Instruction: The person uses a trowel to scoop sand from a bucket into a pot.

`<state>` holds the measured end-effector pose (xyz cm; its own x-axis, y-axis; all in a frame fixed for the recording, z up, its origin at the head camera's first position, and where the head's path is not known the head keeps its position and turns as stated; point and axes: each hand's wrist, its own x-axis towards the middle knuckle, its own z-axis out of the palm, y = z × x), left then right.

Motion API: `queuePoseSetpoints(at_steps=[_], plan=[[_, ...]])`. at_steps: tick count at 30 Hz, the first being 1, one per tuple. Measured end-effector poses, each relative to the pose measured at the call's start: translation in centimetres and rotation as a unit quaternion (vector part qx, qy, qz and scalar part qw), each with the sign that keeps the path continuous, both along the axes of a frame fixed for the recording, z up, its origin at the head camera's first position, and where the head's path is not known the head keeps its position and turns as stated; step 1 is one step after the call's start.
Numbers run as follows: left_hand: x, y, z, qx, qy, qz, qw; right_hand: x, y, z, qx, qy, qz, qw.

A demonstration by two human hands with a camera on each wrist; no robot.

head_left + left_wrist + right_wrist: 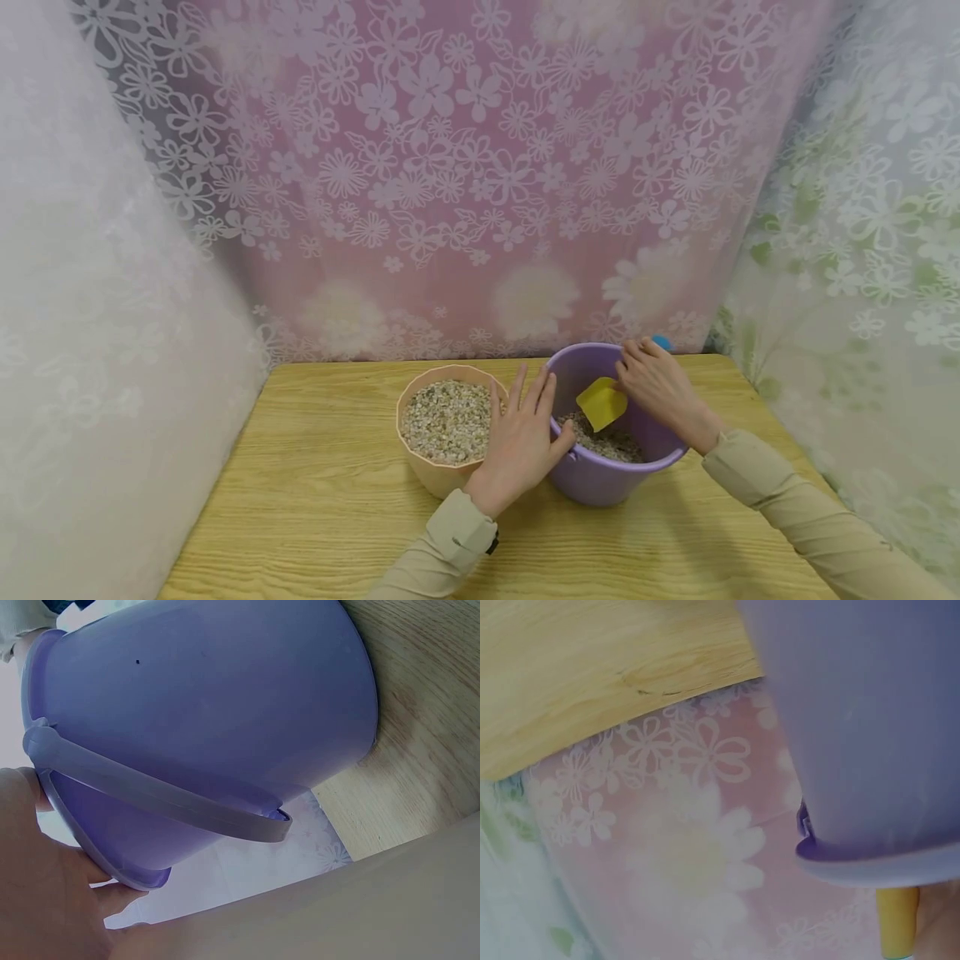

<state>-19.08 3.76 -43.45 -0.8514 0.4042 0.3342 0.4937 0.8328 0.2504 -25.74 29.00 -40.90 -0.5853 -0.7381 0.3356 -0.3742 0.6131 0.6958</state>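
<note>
Nearest: left sleeve (442, 542) and right sleeve (787, 500) reach in over the wood-grain bench (315, 475).

Left grip (521, 437): spread wide, fingers straight, wrapped round nothing; it rests on the left rim of the purple bucket (600, 492). In the head view it overlaps the right edge of the peach tub (435, 479); contact there cannot be told. Left wrist view: bucket handle (157, 793) hangs along the outer wall.

Tub upright, just left of the bucket, filled nearly to its rim with pale mixed grain (450, 421). Assessment: little headroom. A bump from the left grip, or a fast pour, would likely send grain over the edge.

Bucket upright; a low grain layer (611, 446) covers its floor. Yellow scoop (602, 402) is inside, blade steeply tilted; whether its tip touches the layer is unclear. No grain shows on the visible face. Assessment: with so shallow a layer, the blade may scrape plastic and come up part-filled; lifted at this tilt, it would shed its load.

Right grip (660, 383), over the far right rim: curled round the scoop's handle (896, 919). Assessment: a hard push against the wall could slide or tip the bucket, since the left grip only steadies the rim.

Farthest: pink floral curtain (450, 208) behind the bench.
</note>
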Motion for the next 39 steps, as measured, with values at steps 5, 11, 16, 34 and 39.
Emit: queuePoseSetpoints(at_steps=[5, 11, 16, 34, 39], plan=[[-0.2, 0.1, -0.3, 0.003, 0.009, -0.001, 1.0000, -0.4, 0.1, -0.3, 0.069, 0.002, -0.003, 0.998], [-0.2, 0.1, -0.3, -0.002, 0.016, 0.000, 0.9999, -0.9, 0.1, -1.3, 0.105, -0.011, -0.016, 0.994], [-0.1, 0.1, -0.4, -0.003, 0.016, 0.002, 0.9999, -1.0, 0.1, -1.8, 0.081, -0.009, -0.002, 0.997], [-0.1, 0.2, -0.5, -0.006, 0.019, 0.005, 0.9998, -0.9, 0.1, -2.4, 0.080, -0.051, -0.014, 0.995], [-0.2, 0.2, -0.6, -0.012, 0.021, 0.006, 0.9997, -1.0, 0.3, -2.5, 0.044, -0.072, -0.001, 0.996]])
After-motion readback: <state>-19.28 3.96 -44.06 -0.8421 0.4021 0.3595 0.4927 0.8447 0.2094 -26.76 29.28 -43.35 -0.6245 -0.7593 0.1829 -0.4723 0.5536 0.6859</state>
